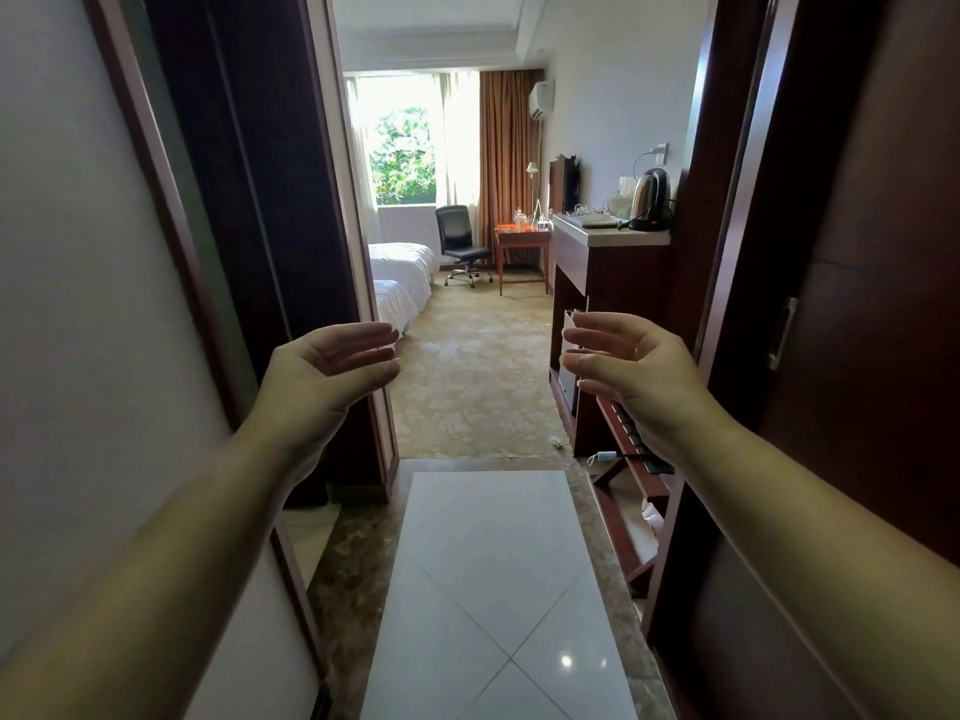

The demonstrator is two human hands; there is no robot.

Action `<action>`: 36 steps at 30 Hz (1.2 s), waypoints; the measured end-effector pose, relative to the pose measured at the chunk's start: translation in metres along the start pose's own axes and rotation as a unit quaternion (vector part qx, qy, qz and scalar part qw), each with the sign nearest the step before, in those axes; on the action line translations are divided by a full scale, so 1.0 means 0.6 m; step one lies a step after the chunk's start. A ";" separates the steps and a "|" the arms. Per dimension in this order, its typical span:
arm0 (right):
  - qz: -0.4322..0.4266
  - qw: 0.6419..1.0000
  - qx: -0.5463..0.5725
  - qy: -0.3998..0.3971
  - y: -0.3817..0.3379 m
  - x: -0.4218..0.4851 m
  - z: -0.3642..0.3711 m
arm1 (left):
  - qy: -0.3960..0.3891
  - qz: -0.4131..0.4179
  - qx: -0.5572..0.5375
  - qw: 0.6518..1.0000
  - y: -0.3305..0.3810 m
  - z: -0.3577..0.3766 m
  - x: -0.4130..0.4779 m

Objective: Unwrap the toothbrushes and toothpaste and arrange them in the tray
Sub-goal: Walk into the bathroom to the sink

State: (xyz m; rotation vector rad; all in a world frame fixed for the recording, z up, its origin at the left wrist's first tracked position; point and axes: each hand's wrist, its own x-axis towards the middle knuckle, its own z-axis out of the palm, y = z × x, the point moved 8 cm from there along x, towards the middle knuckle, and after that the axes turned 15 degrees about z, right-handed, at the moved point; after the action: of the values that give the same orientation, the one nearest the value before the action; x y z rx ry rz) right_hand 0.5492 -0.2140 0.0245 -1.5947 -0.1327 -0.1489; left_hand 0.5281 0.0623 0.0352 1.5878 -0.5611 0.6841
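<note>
Both my arms reach forward at chest height in a hotel room's entry corridor. My left hand (332, 363) and my right hand (621, 356) face each other, palms inward, fingers relaxed and slightly bent, with nothing in either. No toothbrush, toothpaste or tray is in view.
A dark wooden door frame (270, 226) stands on the left and a wardrobe door (857, 304) on the right. White floor tiles (493, 589) lead to the carpet. Beyond are a counter with a kettle (649, 200), a luggage rack (628, 459), beds (402, 267), an office chair (460, 241) and a desk (522, 239).
</note>
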 end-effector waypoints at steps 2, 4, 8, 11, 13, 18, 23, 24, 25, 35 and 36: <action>0.003 1.000 0.000 -0.005 0.013 0.024 0.002 | -0.004 0.000 -0.005 1.000 -0.021 0.005 0.016; 0.008 1.000 0.005 -0.009 0.026 0.050 0.004 | -0.003 -0.004 -0.004 1.000 -0.043 0.009 0.033; 0.007 1.000 0.005 -0.022 0.044 0.114 -0.001 | 0.001 -0.004 0.006 1.000 -0.092 0.022 0.069; 0.009 0.999 0.008 -0.031 0.060 0.175 -0.008 | 0.007 -0.008 0.016 1.000 -0.131 0.037 0.102; 0.015 0.999 0.009 -0.039 0.073 0.224 -0.007 | 0.014 -0.011 0.020 1.000 -0.162 0.047 0.131; 0.020 0.999 0.012 -0.048 0.089 0.365 -0.016 | 0.026 -0.020 0.031 0.999 -0.245 0.082 0.230; 0.010 0.998 -0.004 -0.070 0.092 0.503 -0.026 | 0.051 -0.008 0.030 0.998 -0.314 0.114 0.332; 0.011 0.997 -0.005 -0.071 0.093 0.527 -0.028 | 0.055 -0.006 0.031 0.998 -0.327 0.120 0.349; 0.010 0.997 -0.003 -0.072 0.094 0.550 -0.029 | 0.057 -0.005 0.031 0.998 -0.339 0.126 0.365; 0.010 0.995 -0.002 -0.104 0.122 0.714 0.009 | 0.103 -0.018 0.052 0.993 -0.435 0.096 0.449; 0.012 0.994 -0.002 -0.111 0.127 0.728 0.021 | 0.108 -0.019 0.056 0.992 -0.444 0.086 0.453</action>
State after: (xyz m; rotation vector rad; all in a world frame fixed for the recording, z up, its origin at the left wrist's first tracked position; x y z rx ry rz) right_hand 0.9926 -0.2070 0.0266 -1.6136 -0.2848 0.0475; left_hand 0.9123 0.0527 0.0370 1.5994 -0.3369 0.8578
